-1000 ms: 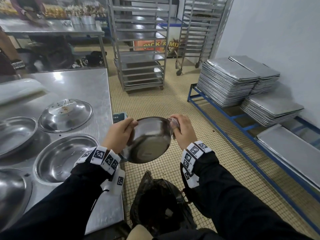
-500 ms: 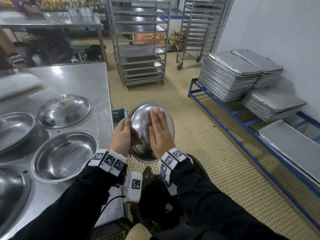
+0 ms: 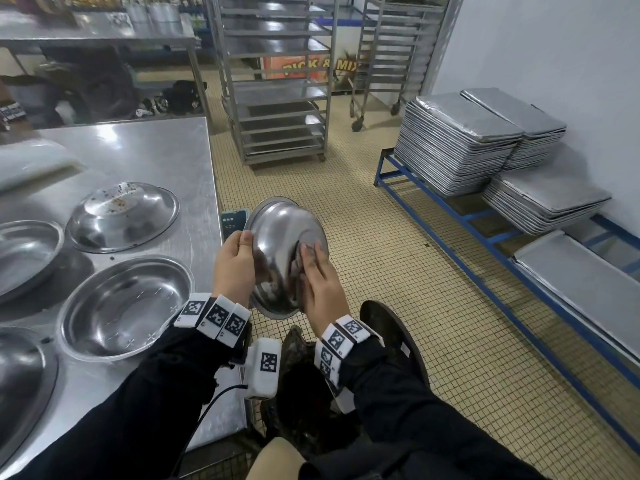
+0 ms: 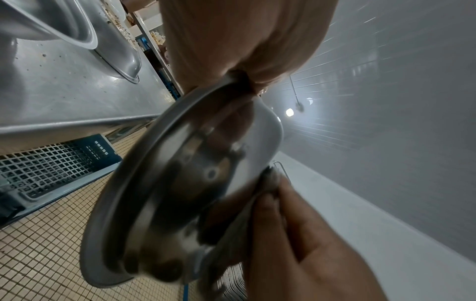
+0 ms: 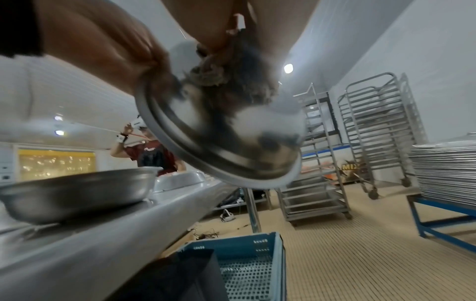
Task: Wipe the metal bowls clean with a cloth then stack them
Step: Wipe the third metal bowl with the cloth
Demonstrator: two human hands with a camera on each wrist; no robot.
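We hold one metal bowl (image 3: pixel 282 251) in the air off the counter's (image 3: pixel 156 161) right edge, over the tiled floor, tipped on its side so its rounded underside faces right toward our right hand (image 3: pixel 320 289) and its open mouth faces left toward the counter; our left hand (image 3: pixel 235 263) pinches the rim on the near left, thumb curled over the edge; the right hand lies flat with straight fingers, pressing a brownish cloth (image 5: pixel 226 67) against the bowl's outside, so the wiping hand is the nearer one to the surface being cleaned. The other bowls (image 3: pixel 124 306) sit on the counter to our left, none stacked, and the far one (image 3: pixel 123 216) shows crumbs; we judge stacking is still well off. Against half a second ago, the bowl has turned a little and the right hand has slid lower and toward the right edge of the underside; a second ago it was gripping the rim instead.
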